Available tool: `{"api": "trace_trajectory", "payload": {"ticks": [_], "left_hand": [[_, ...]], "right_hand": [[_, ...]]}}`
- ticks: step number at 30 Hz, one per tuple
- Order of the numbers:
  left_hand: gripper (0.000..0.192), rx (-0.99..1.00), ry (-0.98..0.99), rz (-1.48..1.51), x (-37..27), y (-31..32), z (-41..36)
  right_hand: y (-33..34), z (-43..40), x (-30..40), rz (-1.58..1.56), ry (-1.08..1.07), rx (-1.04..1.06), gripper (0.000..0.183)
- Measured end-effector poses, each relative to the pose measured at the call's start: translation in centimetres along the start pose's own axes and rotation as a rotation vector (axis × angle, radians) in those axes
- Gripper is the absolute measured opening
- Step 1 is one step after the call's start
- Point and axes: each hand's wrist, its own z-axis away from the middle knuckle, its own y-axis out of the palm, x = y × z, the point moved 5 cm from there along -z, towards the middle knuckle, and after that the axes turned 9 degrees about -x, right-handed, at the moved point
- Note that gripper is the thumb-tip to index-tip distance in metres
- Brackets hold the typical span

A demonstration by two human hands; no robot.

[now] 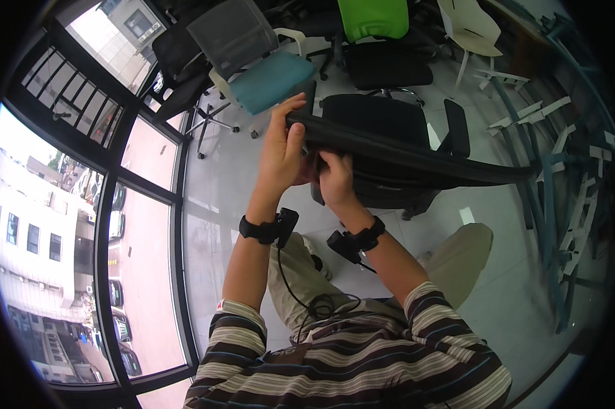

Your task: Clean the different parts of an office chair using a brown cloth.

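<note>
A long black padded piece (414,151), which looks like the backrest of a black office chair, stretches from my hands toward the right. My left hand (282,148) grips its left end, thumb on the near side and fingers reaching over the far side. Close beside it, my right hand (336,176) has its fingers curled in against the lower edge of the same piece. Its fingertips are partly hidden there. Beyond lies the black seat (376,117), with a black armrest (456,128) to its right.
A mesh-backed chair with a blue seat (271,79), a green-backed chair (374,20) and a white chair (471,28) stand farther off. Blue-grey metal frames (547,204) are piled at the right. Tall black-framed windows (110,214) line the left. A cable (320,307) hangs between my wrist straps.
</note>
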Motion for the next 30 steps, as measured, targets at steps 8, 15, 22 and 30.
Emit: {"api": "trace_trajectory", "payload": {"ticks": [8, 15, 22, 30], "left_hand": [[0.032, 0.044, 0.026, 0.027, -0.5, 1.8, 0.5], [0.033, 0.016, 0.02, -0.065, -0.8, -0.2, 0.9], [0.033, -0.003, 0.043, -0.068, -0.6, 0.8, 1.0], [0.031, -0.017, 0.062, -0.068, -1.2, 1.0, 0.8]], "right_hand": [[-0.5, -1.0, -1.3, -0.531, 0.074, 0.052, 0.041], [1.5, -0.1, -1.9, -0.196, -0.107, 0.169, 0.035], [-0.3, -1.2, -8.7, 0.162, -0.277, 0.135, 0.024], [-1.7, -2.7, -10.5, 0.553, -0.276, 0.422, 0.025]]}}
